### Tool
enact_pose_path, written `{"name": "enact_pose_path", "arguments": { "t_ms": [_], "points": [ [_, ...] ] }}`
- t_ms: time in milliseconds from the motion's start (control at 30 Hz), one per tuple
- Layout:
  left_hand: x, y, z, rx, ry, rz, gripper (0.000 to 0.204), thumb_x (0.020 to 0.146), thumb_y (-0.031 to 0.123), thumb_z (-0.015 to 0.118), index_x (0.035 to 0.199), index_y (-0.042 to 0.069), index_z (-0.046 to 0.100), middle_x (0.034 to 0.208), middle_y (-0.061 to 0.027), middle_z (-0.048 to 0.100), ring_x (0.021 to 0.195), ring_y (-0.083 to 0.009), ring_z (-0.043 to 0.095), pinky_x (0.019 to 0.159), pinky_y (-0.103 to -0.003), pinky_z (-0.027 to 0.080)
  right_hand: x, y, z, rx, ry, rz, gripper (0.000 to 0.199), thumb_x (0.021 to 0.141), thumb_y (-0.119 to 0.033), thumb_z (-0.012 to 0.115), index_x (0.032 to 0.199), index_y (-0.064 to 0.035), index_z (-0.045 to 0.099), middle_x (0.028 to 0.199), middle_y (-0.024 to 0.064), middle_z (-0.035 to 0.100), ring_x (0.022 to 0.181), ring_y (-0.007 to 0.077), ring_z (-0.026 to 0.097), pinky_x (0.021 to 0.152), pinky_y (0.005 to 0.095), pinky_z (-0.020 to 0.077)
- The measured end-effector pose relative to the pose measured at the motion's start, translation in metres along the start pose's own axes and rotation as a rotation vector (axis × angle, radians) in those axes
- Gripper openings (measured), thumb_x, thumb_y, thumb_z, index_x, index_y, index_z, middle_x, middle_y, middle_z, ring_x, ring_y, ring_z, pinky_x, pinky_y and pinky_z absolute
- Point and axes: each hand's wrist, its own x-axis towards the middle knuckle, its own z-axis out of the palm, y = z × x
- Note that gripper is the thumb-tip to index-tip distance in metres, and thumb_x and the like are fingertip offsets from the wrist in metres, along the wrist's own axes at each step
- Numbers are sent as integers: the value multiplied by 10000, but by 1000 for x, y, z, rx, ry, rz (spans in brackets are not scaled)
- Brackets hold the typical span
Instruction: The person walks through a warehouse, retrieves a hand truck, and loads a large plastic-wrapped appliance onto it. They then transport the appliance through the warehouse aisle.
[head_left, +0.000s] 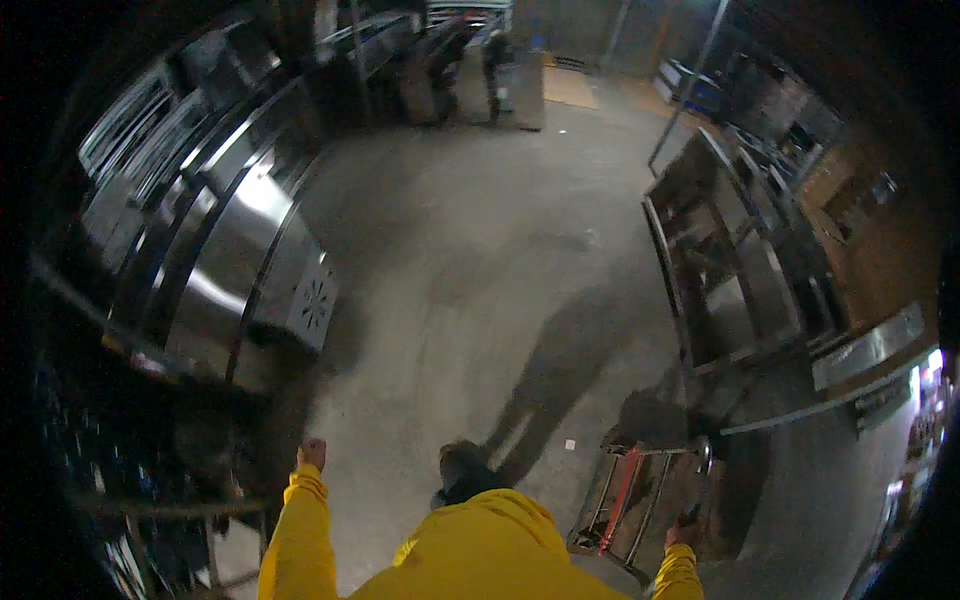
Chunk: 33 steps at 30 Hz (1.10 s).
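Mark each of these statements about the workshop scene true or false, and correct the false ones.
1. The right hand grips a metal cart frame. True.
2. The left hand holds a hammer. False: it is a bare closed fist, holding nothing visible.
3. The sleeves are yellow. True.
4. The concrete floor is carpeted in blue. False: it is bare grey.
5. Shiny steel units stand on the person's left. True.
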Motion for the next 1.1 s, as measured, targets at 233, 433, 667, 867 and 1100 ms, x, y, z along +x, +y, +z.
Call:
{"name": "enact_pose_path", "arguments": {
  "t_ms": [233,433,667,867,1100],
  "points": [
    [223,281,17,-318,-427,406,228,888,255,595,990,70,681,791,-55,640,679,-125,596,606,-317,486,-118,-172,47,83,-17,120,795,807,-421,686,1457,-159,310,1490,172,289,1319,336,373,1114,411,305],
    [329,252,26,-16,-505,122,306,924,313,499,948,55,663,718,-67,611,572,-176,567,517,-314,443,-218,-374,48,52,53,140,764,813,-395,668,1421,-73,336,1340,220,461,1194,381,496,1012,450,403],
    [460,185,-45,-99,-521,-538,246,905,290,549,893,55,622,791,-81,643,600,-229,602,511,-376,458,-238,-572,96,-18,174,31,752,819,-431,636,1407,-58,355,1264,214,552,1129,382,562,965,455,452],
    [715,314,-37,-119,-486,-315,201,899,216,586,950,24,618,851,-88,649,649,-218,608,532,-361,476,-229,-737,128,-51,261,300,901,841,-502,602,1503,-80,160,1502,139,259,1311,308,405,1035,459,398],
    [894,720,-10,254,-469,714,308,863,224,657,1093,21,640,942,-115,658,852,-226,626,746,-348,510,-253,-969,154,-63,217,260,847,844,-456,625,1466,-50,216,1455,174,375,1204,333,538,936,498,487]
  ]
}}
